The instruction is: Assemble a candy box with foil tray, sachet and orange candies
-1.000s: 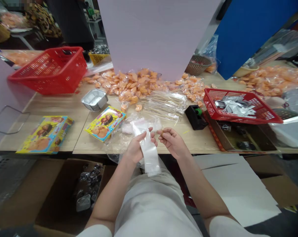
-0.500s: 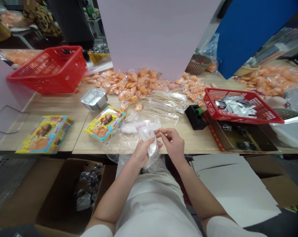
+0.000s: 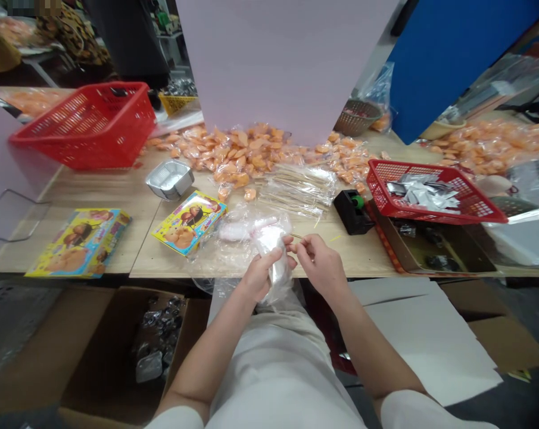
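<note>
Near the table's front edge, my left hand [image 3: 261,273] is closed around a bunch of clear plastic bags [image 3: 276,268], gripping it from the left. My right hand [image 3: 319,262] is just to the right, thumb and fingertips pinched. A thin tan strand [image 3: 298,236], perhaps a rubber band, spans the small gap between the right fingertips and the left fingers. More clear plastic [image 3: 233,231] lies on the table beyond the left hand. Close by stands a yellow printed box [image 3: 189,223], with wrapped thin wooden sticks [image 3: 298,189] farther back.
A black tape dispenser [image 3: 353,212] and a red basket of silver packets [image 3: 434,217] stand to the right. Orange wrapped pieces [image 3: 246,149] line the back. Leftward are foil trays [image 3: 170,180], another printed box [image 3: 77,241] and a large red basket [image 3: 86,140]. Cardboard boxes sit below.
My right hand has drawn slightly right, away from my left, and the thin strand now shows stretched between them. The left hand keeps its grip on the plastic bags.
</note>
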Available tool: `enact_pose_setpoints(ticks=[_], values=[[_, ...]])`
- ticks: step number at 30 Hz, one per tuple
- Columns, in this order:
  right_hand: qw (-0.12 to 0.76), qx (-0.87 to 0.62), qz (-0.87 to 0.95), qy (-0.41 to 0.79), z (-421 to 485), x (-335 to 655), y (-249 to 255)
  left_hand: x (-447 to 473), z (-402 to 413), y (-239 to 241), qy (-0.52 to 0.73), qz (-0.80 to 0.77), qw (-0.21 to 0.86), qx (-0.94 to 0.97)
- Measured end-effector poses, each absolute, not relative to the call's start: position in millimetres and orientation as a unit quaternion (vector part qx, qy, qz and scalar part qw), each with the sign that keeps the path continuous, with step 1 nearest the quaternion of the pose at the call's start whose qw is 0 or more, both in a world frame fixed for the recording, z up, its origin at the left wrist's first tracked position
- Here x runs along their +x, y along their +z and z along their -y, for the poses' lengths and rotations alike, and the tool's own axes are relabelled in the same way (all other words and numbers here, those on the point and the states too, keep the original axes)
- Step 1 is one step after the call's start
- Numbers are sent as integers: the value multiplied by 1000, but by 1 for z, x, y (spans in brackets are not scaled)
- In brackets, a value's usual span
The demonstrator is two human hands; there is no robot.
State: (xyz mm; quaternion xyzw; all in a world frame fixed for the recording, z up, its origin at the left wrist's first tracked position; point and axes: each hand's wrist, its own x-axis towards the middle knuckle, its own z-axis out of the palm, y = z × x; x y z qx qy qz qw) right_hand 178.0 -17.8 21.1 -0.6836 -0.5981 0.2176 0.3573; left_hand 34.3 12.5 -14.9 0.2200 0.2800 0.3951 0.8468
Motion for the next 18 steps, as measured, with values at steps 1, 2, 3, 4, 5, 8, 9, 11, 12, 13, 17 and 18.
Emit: enact_pose_setpoints(ticks=[1, 2, 3, 4, 5, 8, 9, 11, 12, 13, 17, 18], values=[[347, -690, 594, 224, 19, 179, 22, 34, -13, -16, 390, -269, 854, 216], [333, -699, 592, 226, 20, 180, 23, 33, -13, -17, 384, -260, 859, 216], [317, -706, 592, 224, 21, 182, 24, 32, -14, -18, 376, -254, 864, 219], [301, -714, 594, 217, 22, 184, 24, 31, -14, -19, 366, -250, 868, 223], [282, -720, 600, 207, 22, 187, 24, 30, -14, -20, 353, -246, 873, 228], [217, -729, 631, 149, 24, 195, 24, 28, -14, -21, 322, -230, 888, 234], [197, -727, 647, 122, 24, 197, 24, 28, -14, -21, 318, -222, 892, 233], [169, -713, 677, 69, 25, 198, 23, 29, -14, -20, 321, -206, 894, 237], [165, -707, 686, 49, 24, 198, 22, 29, -13, -18, 324, -197, 892, 244], [166, -704, 689, 38, 23, 198, 20, 29, -12, -17, 324, -190, 891, 256], [243, -727, 633, 111, 9, 202, 9, 27, -11, -8, 297, -177, 888, 304], [275, -728, 610, 151, 5, 205, 6, 25, -12, -5, 294, -176, 888, 308]])
